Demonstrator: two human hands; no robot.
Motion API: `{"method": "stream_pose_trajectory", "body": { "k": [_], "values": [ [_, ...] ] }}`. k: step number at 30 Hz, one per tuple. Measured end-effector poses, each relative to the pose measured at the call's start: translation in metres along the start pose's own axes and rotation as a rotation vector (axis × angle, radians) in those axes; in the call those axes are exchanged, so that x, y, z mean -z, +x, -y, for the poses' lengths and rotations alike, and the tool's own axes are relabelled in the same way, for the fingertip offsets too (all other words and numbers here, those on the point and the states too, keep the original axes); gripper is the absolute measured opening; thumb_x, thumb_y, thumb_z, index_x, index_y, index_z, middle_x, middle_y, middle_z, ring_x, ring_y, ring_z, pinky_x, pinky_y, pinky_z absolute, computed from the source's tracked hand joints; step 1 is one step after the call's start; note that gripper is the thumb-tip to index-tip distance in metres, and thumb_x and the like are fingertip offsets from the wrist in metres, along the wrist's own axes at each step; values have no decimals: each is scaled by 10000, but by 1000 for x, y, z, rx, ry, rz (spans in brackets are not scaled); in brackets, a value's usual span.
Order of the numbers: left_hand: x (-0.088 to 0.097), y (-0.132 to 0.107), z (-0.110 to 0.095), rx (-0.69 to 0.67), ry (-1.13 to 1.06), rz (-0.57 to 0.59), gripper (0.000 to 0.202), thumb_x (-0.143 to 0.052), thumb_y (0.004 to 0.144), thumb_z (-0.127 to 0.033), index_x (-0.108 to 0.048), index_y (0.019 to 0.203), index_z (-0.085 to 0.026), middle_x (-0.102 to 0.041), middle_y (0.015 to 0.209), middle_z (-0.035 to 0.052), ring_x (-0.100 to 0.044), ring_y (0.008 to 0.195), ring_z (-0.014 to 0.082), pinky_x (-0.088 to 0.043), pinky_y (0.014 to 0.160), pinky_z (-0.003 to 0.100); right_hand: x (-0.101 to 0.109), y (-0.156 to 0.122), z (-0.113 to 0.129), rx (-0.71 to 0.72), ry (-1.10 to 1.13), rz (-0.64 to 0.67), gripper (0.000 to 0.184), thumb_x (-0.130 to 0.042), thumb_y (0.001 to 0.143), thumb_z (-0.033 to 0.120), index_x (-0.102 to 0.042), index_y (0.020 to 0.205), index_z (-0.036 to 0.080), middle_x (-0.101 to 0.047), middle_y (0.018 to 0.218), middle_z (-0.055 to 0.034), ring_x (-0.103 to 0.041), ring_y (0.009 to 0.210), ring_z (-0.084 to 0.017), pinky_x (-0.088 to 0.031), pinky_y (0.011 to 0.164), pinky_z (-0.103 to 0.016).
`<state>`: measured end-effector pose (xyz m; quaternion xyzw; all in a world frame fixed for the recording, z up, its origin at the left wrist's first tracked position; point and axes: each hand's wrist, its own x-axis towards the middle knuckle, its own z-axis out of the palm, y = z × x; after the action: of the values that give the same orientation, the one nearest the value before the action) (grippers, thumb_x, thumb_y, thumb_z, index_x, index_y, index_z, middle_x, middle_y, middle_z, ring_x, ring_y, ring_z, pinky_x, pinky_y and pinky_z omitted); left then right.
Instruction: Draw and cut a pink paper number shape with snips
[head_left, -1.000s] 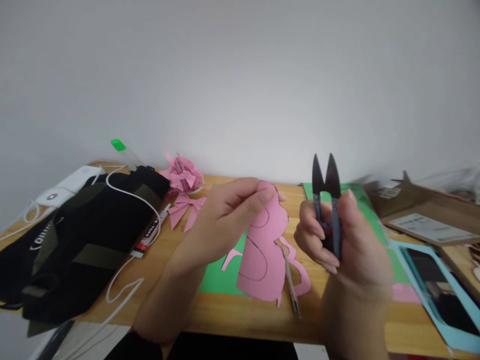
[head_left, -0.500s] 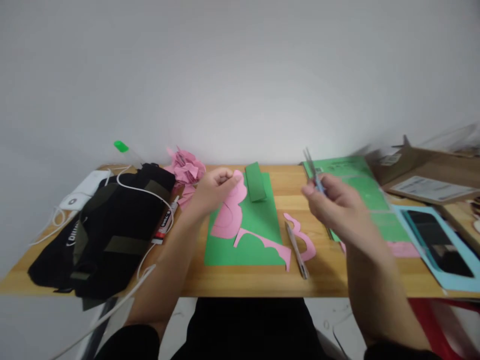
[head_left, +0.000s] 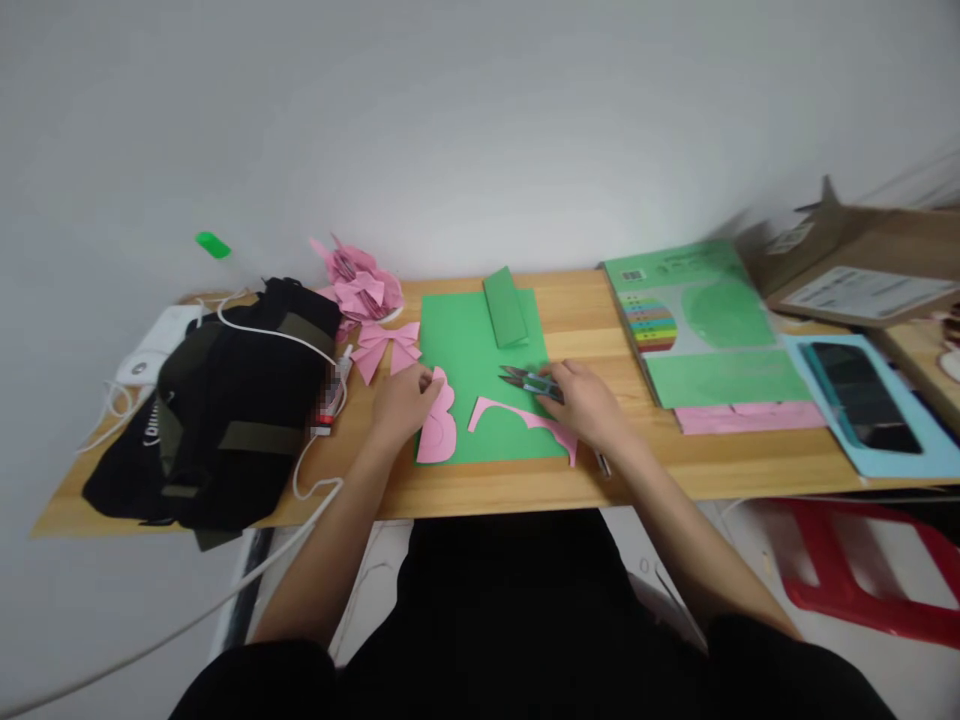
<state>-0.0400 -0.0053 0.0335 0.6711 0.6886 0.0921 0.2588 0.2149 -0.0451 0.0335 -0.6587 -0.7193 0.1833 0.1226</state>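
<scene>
l hand (head_left: 405, 405) pinches pink cut-out (head_left: 437, 437) nr its far end, at l side of green sheet (head_left: 465, 335), long axis approx fore-aft. r hand (head_left: 583, 402) grips snips (head_left: 531, 381) by handles, blades pointing l, roughly twd cut-out; l hand's nearer it.

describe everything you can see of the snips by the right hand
The snips have two dark, pointed blades that look like metal, and slim blue-grey handles. They are open, with the blade tips apart. They lie roughly level over the green sheet, tips pointing toward the person's left. The fingers of the right hand touch and partly hide the handle end; whether the snips rest on the sheet is unclear.
</scene>
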Motion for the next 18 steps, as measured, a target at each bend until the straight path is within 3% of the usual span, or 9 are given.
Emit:
{"method": "stream_pose_trajectory", "body": {
  "k": [5, 8, 11, 14, 18],
  "values": [
    [0, -11, 5, 4, 31, -52, 256, -590, 897, -301, -690, 1090, -164, -759, 1017, 96, -698, 980, 261, -466, 778, 305, 12, -21, -24, -58, 23, -145, 260, -581, 914, 236, -678, 1131, 131, -705, 1142, -171, -631, 1121, -293, -467, 962, -389],
    [-3, -21, 8, 10, 40, -58, 305, -574, 897, -318, -686, 1137, -166, -760, 992, 88, -699, 929, 254, -459, 735, 299, 19, -39, -47, -224, 5, -227, 243, -552, 918, 264, -681, 1055, 110, -719, 1043, -190, -661, 982, -302, -492, 836, -397],
    [-6, -32, 8, 5, 52, -49, 299, -570, 894, -307, -692, 1129, -168, -760, 963, 81, -697, 894, 246, -461, 728, 296, 19, -56, -61, -348, -8, -226, 262, -637, 859, 293, -686, 1021, 92, -729, 949, -179, -665, 834, -286, -481, 713, -370],
    [-10, -42, 6, -6, 70, -42, 313, -565, 902, -304, -686, 1153, -161, -753, 991, 88, -695, 911, 252, -472, 750, 308, 12, -66, -63, -391, -14, -200, 329, -668, 861, 357, -692, 1040, 82, -735, 960, -175, -663, 806, -269, -476, 701, -356],
    [-15, -53, 3, -40, 116, -59, 302, -559, 926, -288, -676, 1167, -150, -729, 1034, 99, -678, 995, 264, -491, 821, 334, 3, -63, -54, -422, -45, -199, 368, -631, 900, 390, -683, 1088, 77, -726, 1021, -190, -665, 930, -293, -477, 760, -359]
  ]
}}
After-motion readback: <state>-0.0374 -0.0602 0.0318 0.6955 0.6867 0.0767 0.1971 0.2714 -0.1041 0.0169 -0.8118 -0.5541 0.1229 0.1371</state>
